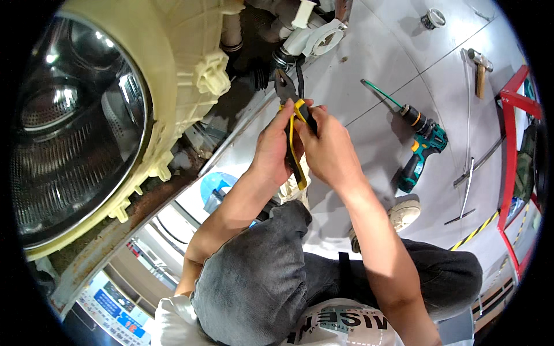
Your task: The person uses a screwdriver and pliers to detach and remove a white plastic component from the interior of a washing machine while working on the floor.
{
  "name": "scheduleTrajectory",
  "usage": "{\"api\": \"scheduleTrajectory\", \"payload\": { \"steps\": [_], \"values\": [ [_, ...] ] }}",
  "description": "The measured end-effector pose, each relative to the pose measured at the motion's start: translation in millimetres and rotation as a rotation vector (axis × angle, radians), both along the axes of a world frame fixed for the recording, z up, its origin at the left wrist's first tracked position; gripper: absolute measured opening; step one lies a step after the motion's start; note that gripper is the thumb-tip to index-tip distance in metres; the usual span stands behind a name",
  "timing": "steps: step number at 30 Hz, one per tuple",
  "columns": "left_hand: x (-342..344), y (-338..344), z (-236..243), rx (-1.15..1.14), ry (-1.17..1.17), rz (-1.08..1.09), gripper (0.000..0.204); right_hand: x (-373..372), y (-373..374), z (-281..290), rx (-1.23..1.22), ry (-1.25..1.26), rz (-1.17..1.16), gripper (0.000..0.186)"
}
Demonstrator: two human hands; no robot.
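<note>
My left hand (271,147) and my right hand (329,150) are closed on the yellow and black handles of a pair of pliers (285,87). The pliers' jaws are up at a black fitting (283,57) beside a white plastic part with a round opening (323,39); whether they grip it I cannot tell. A black hose runs down just right of the jaws. To the left is a cream plastic washing machine tub (179,86) with a steel drum (69,138) inside, above a rusty metal base.
On the tiled floor at my right lie a teal drill (419,158) with a long green bit, a hammer (480,75), thin rods and a small round metal part (433,19). A red metal frame (508,92) stands at the far right. My knees and shoe are below.
</note>
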State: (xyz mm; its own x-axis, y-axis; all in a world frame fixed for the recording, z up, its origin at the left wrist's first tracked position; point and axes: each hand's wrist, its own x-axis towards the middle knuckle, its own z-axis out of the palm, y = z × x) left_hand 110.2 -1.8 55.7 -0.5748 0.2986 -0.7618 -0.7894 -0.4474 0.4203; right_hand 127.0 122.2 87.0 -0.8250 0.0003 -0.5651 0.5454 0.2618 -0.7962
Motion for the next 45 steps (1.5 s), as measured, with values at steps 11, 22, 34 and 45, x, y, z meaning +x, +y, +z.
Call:
{"api": "scheduleTrajectory", "payload": {
  "steps": [11,22,34,45],
  "values": [
    [-7,2,30,-0.225,0.003,-0.221,0.029,17,28,9,0.217,0.165,0.052,0.019],
    [-22,0,39,-0.235,-0.058,-0.158,0.027,9,18,-18,0.052,0.112,-0.092,0.022],
    [-18,11,33,-0.512,-0.036,-0.097,0.023,5,15,-20,-0.066,0.066,-0.160,0.024],
    [-16,4,45,-0.311,0.040,-0.133,0.029,7,18,-24,-0.022,0.118,-0.106,0.025]
  ]
}}
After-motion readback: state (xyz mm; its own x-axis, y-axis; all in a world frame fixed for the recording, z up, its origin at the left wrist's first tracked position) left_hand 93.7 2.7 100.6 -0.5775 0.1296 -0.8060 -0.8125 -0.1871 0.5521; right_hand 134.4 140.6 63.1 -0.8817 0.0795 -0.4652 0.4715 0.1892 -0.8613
